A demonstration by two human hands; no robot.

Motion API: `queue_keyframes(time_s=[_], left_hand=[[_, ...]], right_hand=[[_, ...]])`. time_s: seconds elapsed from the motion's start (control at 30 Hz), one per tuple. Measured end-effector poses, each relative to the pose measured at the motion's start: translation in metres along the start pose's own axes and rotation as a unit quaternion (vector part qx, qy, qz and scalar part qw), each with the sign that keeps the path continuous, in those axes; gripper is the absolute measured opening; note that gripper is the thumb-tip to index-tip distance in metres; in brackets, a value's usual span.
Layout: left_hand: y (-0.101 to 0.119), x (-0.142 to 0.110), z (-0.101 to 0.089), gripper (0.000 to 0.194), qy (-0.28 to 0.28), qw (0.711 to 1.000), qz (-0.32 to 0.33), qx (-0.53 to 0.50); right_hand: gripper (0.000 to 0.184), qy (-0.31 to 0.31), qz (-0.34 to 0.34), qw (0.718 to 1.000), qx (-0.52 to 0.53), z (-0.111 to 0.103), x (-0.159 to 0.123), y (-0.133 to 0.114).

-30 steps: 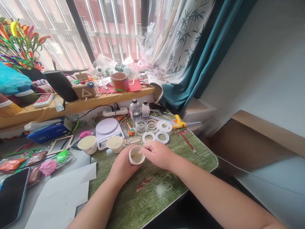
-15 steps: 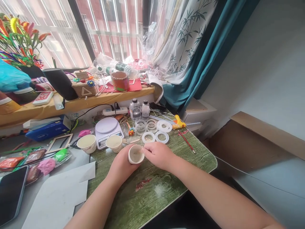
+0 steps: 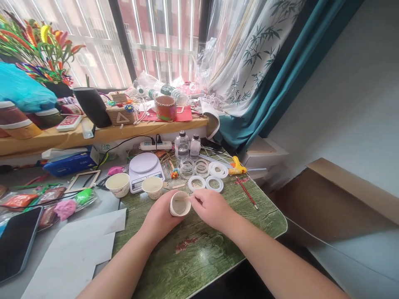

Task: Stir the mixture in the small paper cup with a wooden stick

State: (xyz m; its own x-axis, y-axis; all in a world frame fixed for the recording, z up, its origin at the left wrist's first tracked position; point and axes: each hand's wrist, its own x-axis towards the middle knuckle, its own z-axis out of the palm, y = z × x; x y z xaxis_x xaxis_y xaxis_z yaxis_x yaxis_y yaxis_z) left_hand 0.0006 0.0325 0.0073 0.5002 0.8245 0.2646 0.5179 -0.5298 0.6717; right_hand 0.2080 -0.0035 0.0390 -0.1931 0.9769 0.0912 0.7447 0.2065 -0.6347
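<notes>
1. L hand point(image 3: 160, 216) — wrapped round paper cup point(image 3: 175, 200), in from green worktop's point(image 3: 215, 253) L edge.
2. R hand point(image 3: 212, 207) — fingertips pinching thin stick point(image 3: 186, 198), which reaches into that paper cup.
3. Another cup point(image 3: 117, 186) at L edge, kitchen scale point(image 3: 144, 162) just beside.
4. Red pencil point(image 3: 247, 192) nr R edge; yellow glue gun point(image 3: 238, 165) nr far R corner.

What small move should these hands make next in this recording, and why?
Probably a gentle stir by the right hand: it pinches a thin pale stick reaching into the paper cup, where liquid shows, and the left hand holds that cup.
</notes>
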Motion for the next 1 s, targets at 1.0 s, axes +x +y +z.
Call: queue_keyframes(time_s=[1.0], left_hand=[[-0.006, -0.001, 0.004, 0.038, 0.004, 1.000, -0.008, 0.009]], right_hand=[[0.035, -0.042, 0.013, 0.999, 0.014, -0.006, 0.002, -0.010]])
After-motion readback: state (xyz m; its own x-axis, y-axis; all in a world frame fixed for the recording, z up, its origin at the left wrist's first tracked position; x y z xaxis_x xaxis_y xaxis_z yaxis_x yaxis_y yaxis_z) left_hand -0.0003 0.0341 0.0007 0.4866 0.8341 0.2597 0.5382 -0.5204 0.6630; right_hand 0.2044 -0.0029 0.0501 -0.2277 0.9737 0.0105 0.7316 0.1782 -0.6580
